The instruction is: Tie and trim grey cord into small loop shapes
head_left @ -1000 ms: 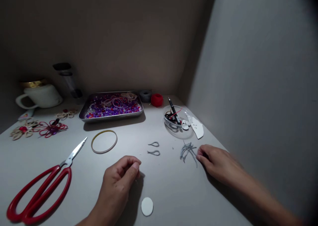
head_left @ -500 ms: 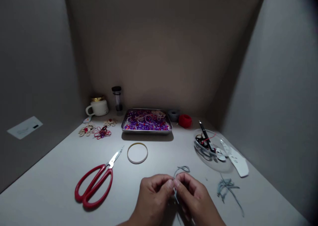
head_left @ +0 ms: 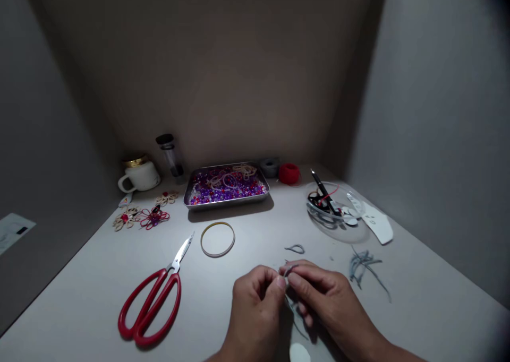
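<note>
Both hands near each other over the desk (head_left: 207,303). Left hand (head_left: 257,309): thumb and forefinger pinching a grey cord (head_left: 290,269). Right hand (head_left: 326,298): thumb and fingers pinching the same cord, just beside; cord's tail runs down between the hands. Grey loop (head_left: 295,249) on desk, just beyond fingertips. Tangled strands (head_left: 364,266), right of right hand. White disc (head_left: 299,353) at lower picture edge, partly cut off. Scissors (head_left: 153,314) well left, points away; hoop (head_left: 218,255) just beyond.
</note>
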Demonstrator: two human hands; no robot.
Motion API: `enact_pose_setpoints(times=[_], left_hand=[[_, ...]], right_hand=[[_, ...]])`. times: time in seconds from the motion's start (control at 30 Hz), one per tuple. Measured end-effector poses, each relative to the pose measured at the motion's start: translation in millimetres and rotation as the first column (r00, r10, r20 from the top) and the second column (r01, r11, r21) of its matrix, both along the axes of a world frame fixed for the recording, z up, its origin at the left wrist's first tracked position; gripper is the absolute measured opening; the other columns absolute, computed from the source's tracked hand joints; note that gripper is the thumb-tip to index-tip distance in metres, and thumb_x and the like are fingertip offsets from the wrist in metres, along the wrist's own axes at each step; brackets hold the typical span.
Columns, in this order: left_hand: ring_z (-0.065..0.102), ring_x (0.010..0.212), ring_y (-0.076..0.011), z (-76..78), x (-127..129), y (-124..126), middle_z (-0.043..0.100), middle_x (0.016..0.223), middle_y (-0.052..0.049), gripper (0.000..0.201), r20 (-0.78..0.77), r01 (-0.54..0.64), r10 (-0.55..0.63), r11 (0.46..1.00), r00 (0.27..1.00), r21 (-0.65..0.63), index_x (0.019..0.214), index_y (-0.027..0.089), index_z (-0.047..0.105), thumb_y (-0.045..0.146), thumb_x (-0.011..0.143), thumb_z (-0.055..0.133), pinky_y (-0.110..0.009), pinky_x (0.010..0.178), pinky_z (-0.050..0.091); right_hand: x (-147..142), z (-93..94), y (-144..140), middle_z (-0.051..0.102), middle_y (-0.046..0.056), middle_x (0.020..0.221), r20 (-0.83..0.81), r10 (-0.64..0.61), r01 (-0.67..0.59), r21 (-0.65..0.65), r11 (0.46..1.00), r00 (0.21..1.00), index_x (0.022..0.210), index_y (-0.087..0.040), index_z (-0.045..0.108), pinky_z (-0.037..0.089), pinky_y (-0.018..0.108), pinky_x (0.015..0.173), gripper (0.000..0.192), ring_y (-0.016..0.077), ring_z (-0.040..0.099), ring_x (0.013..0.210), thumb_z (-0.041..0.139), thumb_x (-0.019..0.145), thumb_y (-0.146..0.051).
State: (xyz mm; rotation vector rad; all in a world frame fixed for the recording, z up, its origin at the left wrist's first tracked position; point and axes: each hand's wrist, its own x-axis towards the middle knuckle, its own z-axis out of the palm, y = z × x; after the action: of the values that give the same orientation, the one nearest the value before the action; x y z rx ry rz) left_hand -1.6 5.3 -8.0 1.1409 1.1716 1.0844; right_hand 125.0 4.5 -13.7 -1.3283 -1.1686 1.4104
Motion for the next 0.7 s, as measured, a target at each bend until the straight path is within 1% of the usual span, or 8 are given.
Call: enact_pose_setpoints(times=[0.07,0.17,0.23,0.33,0.47,0.57,0.63,0.7], left_hand=[[0.043,0.043,-0.0092,5.3,2.2,-1.5,0.055,0.047,0.0,0.023,0.016,0.058,-0.058,0.998,0.998,-0.007,0.058,0.014,0.054,0.026,0.077,0.056,-0.02,0.045,0.034],[0.052,0.048,-0.0125,10.8,4.1,-3.1,0.061,0.05,-0.003,0.023,-0.007,0.09,-0.09,0.996,0.996,0.009,0.058,0.014,0.056,0.025,0.078,0.056,-0.022,0.051,0.039],[0.053,0.05,-0.0129,12.6,4.1,-4.0,0.063,0.051,-0.004,0.024,-0.075,0.089,-0.087,0.996,0.993,0.027,0.058,0.013,0.058,0.026,0.077,0.056,-0.022,0.052,0.039],[0.05,0.049,-0.0118,13.5,3.2,-5.7,0.063,0.053,-0.003,0.023,-0.171,0.084,-0.073,0.995,0.983,0.059,0.058,0.013,0.061,0.026,0.077,0.057,-0.021,0.05,0.037],[0.049,0.05,-0.0111,11.2,3.5,-7.6,0.061,0.053,-0.001,0.021,-0.201,0.098,-0.08,0.992,0.976,0.078,0.059,0.014,0.061,0.026,0.076,0.057,-0.02,0.05,0.036],[0.042,0.046,-0.0093,11.0,3.9,-7.4,0.053,0.049,0.002,0.022,-0.259,0.098,-0.08,0.993,0.962,0.06,0.059,0.014,0.059,0.029,0.074,0.058,-0.019,0.047,0.033],[0.037,0.045,-0.0088,16.3,0.0,-7.1,0.046,0.047,0.005,0.024,-0.34,0.121,-0.106,0.992,0.935,0.025,0.058,0.015,0.057,0.032,0.074,0.058,-0.019,0.046,0.03],[0.037,0.046,-0.0098,27.4,-11.8,-7.7,0.044,0.048,0.004,0.026,-0.461,0.174,-0.158,0.985,0.873,-0.01,0.059,0.015,0.056,0.035,0.076,0.055,-0.02,0.046,0.03]], right_hand=[[0.2,1.8,0.5,0.052,-0.003,0.053,-0.028,0.005,-0.004,0.017,1.0,1.0,0.07,-0.012,0.063,0.031,0.018,0.033,0.036,0.0045,0.041,0.033,0.062,0.069,-0.048],[1.7,2.2,1.3,0.046,-0.007,0.04,-0.102,0.013,-0.012,0.004,1.0,0.995,0.072,-0.011,0.064,0.03,0.016,0.033,0.034,0.0042,0.04,0.031,0.066,0.068,-0.045],[2.6,1.4,1.9,0.048,-0.007,0.039,-0.206,-0.002,-0.004,-0.028,1.0,0.979,0.074,-0.011,0.064,0.029,0.015,0.033,0.031,0.0038,0.04,0.031,0.07,0.066,-0.041],[2.8,0.8,1.9,0.052,-0.006,0.04,-0.376,-0.017,-0.015,-0.082,0.996,0.927,0.072,-0.011,0.062,0.031,0.014,0.034,0.027,0.0035,0.042,0.031,0.074,0.064,-0.034],[2.2,5.0,0.3,0.055,-0.005,0.045,-0.486,-0.01,-0.05,-0.111,0.993,0.874,0.069,-0.011,0.061,0.04,0.014,0.039,0.025,0.0038,0.048,0.037,0.074,0.063,-0.032],[2.4,9.6,0.3,0.058,-0.003,0.052,-0.54,-0.029,-0.048,-0.128,0.991,0.841,0.07,-0.01,0.061,0.046,0.014,0.046,0.026,0.0049,0.053,0.044,0.074,0.063,-0.031],[2.7,11.1,1.0,0.062,0.0,0.058,-0.563,-0.048,-0.04,-0.142,0.989,0.825,0.069,-0.011,0.06,0.049,0.016,0.05,0.027,0.0067,0.058,0.049,0.076,0.061,-0.03],[2.9,11.0,1.8,0.064,0.001,0.062,-0.578,-0.07,-0.026,-0.156,0.987,0.813,0.067,-0.012,0.058,0.052,0.019,0.053,0.028,0.0088,0.061,0.053,0.078,0.058,-0.03]])
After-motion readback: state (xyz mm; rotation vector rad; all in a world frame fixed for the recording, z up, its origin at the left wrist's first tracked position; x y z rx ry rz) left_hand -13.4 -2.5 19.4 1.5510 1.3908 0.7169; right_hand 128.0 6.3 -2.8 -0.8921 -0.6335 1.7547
